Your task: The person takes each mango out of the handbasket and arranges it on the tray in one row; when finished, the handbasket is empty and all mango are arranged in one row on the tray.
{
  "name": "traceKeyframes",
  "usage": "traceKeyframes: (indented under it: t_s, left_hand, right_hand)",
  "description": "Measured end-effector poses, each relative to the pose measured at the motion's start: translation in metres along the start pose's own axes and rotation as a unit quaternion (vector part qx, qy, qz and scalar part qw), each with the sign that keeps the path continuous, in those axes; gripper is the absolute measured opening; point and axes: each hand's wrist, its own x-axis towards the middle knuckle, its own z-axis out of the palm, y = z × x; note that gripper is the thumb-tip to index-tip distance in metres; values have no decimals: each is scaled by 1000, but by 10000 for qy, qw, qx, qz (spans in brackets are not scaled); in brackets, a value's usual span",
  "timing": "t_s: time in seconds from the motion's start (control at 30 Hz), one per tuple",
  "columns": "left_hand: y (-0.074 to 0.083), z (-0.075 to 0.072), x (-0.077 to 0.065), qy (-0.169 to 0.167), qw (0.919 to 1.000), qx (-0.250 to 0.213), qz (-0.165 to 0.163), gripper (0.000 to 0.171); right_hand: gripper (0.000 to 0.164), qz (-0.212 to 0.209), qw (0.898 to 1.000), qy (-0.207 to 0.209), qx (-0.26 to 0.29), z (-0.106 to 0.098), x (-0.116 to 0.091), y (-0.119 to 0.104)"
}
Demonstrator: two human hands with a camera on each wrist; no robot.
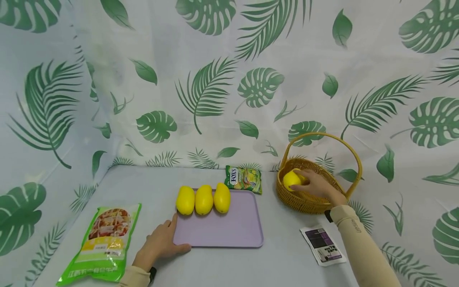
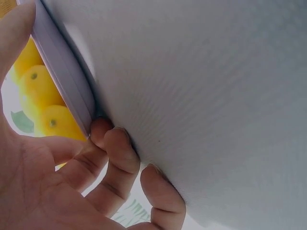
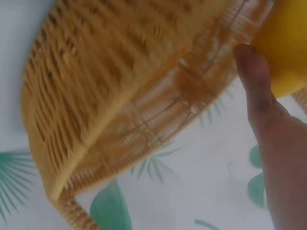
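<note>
My right hand (image 1: 317,185) grips a yellow mango (image 1: 291,181) inside the wicker basket (image 1: 299,202). In the right wrist view, the thumb presses against the mango's side (image 3: 288,52), above the basket's rim. Three more yellow mangoes, the left one (image 1: 185,200), the middle one (image 1: 204,200) and the right one (image 1: 222,198), lie in a row at the back left of a lilac tray (image 1: 229,233). At the tray's front left corner rests my left hand (image 1: 161,241), thumb by the front edge and forefinger by the left side. Its other fingertips (image 2: 120,143) touch the tabletop.
A green candy bag (image 1: 244,178) lies behind the tray. On the far left is a large green food packet (image 1: 107,235). In front of the basket lies a small purple-and-white packet (image 1: 322,245). The basket's tall handle (image 1: 353,153) arches over it. A leaf-print cloth (image 1: 215,87) hangs behind.
</note>
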Motion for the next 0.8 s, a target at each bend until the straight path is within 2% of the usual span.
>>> traceKeyframes:
  t_s: [0.4,0.6,0.8]
  left_hand:
    - [1,0,-1,-27,10000,-22,-37,119]
    - [1,-1,-3,-68,9999,-3,-98,119]
    - [2,-1,-2,-41,10000,-27,-66,119]
  right_hand:
    - [78,-564,9971,336,390,21,-5,-32]
    - [75,-938,9930,362,614,33,-1,-51]
    - [76,-1099,9905,230,790,52,5,-71]
